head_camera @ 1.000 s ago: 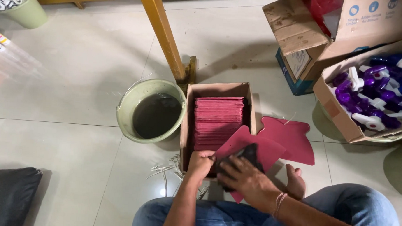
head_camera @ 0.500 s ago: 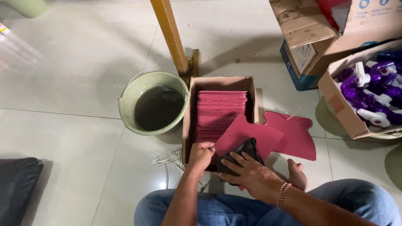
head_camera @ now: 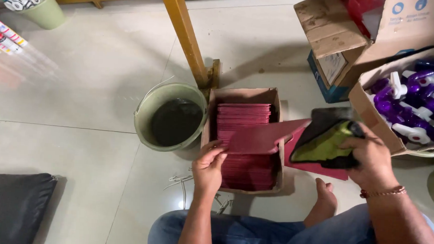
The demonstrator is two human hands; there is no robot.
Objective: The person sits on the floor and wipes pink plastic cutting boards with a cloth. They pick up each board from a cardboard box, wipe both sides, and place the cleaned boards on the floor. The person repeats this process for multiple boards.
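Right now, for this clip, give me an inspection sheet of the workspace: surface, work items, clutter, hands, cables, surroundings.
Surface: pale tiled floor; person sits on it, bare foot beside the box.
Work items: open cardboard box packed with maroon cards; one maroon card lifted over it.
Clutter: green bucket with dark contents left of the box; black cushion.
Hands: left hand grips the lifted card's corner; right hand holds a black and green cloth.
Cables: thin white cord on the floor by the box.
Surroundings: wooden post; carton of purple spray bottles at right.
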